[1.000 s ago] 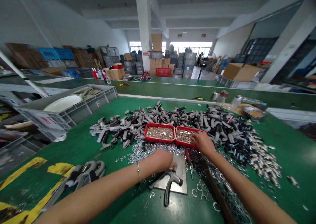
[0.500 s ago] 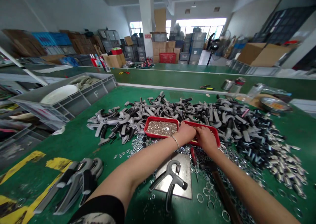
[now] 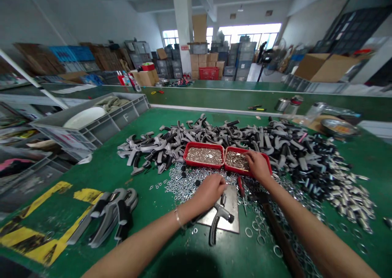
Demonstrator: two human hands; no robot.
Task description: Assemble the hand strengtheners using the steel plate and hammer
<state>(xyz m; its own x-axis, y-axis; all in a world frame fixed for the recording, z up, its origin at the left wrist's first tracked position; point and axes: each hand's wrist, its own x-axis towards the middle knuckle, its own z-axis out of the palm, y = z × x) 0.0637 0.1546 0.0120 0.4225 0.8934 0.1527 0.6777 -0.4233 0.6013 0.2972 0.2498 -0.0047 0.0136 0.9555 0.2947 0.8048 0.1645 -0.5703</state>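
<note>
My left hand (image 3: 210, 191) is closed in a pinch above a grey-and-black hand grip strengthener (image 3: 217, 225), and what its fingertips hold is too small to name. That strengthener lies on a square metal plate (image 3: 233, 210), its upper part partly hidden by the hand. At the right red tray (image 3: 235, 172), which holds small metal pins, my right hand (image 3: 257, 166) has its fingers bent together over the contents. Whether a part is between them cannot be made out. Beside it stands the left red tray (image 3: 200, 164), filled with tiny metal pieces and a couple of washers on top.
Behind the trays spreads a pile of grip strengthener parts (image 3: 171, 143). Loose washers (image 3: 180, 184), a red screwdriver (image 3: 241, 187) and a hammer (image 3: 280, 233) lie around the plate. Assembled strengtheners (image 3: 112, 216) sit left; metal sleeves (image 3: 352, 200) right. A grey crate (image 3: 112, 124) stands far left.
My left hand has left the right tray and come back toward me, over the strengthener on the plate. My right hand stays at the right tray, shifted slightly upward.
</note>
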